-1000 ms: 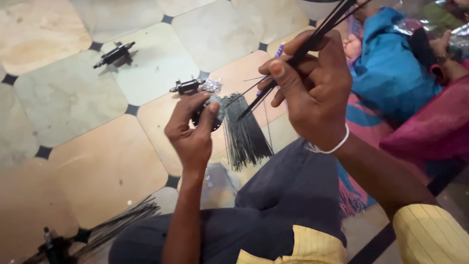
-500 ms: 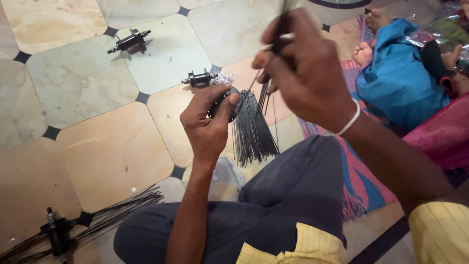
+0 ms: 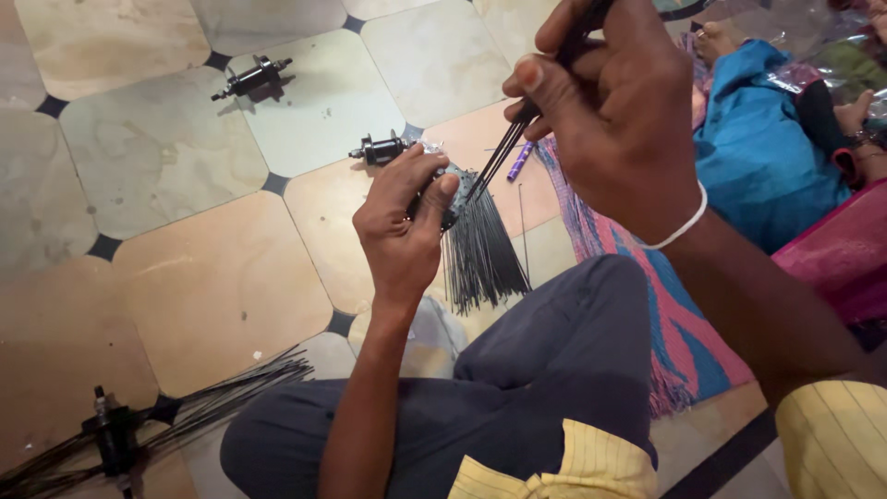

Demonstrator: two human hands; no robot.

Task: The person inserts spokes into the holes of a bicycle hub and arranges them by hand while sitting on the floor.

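Right hand (image 3: 619, 111) angles spokes (image 3: 504, 152) down-left toward hub (image 3: 443, 199).

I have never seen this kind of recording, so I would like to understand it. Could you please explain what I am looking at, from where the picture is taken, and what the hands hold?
There is no machine here: a person sits on a tiled floor, and a camera on their head looks down at their own two hands. The left hand grips a dark wheel hub with thin black spokes hanging from it. The right hand pinches a few more spokes in its fingers and points them at the hub. On the floor lie two bare hubs, a hub with spokes fanned out, and a striped mat. Another person in blue cloth sits nearby.
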